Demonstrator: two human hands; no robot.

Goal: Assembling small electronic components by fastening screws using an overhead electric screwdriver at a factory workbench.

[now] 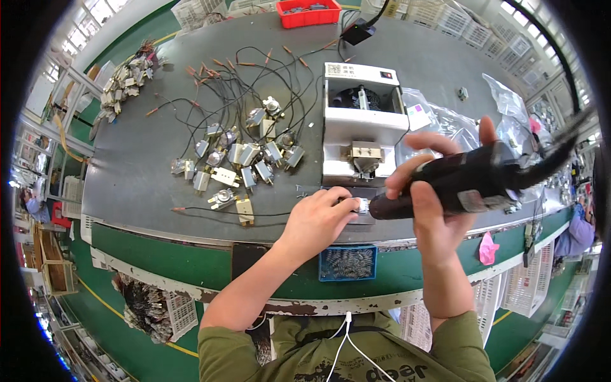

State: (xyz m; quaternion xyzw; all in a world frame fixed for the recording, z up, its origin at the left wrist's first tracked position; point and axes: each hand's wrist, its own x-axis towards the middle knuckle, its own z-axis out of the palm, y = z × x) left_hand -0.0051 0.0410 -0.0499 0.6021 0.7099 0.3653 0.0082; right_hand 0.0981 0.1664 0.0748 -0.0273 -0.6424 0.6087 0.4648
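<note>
Black electric screwdriver [474, 177] above grey worktable [127, 172], on near side of white screw feeder [366, 124]; green floor [153, 363] around. Right hand [436, 223] part-closed round screwdriver, thumb and fingers gripping barrel, others spread. Left hand [321, 216] nearly closed, fingertips pinching small whitish part [363, 205] at screwdriver's nose; contact unclear. Left of feeder: boxy, wired metal components [247, 176]. Right: crinkled clear plastic bags [453, 124]. Nearer: rectangular blue tray [348, 278], shiny metal bits inside.

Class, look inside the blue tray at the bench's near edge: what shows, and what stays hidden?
The blue tray holds many small silvery pieces, too small to identify. Anything beneath the heap is covered.
</note>
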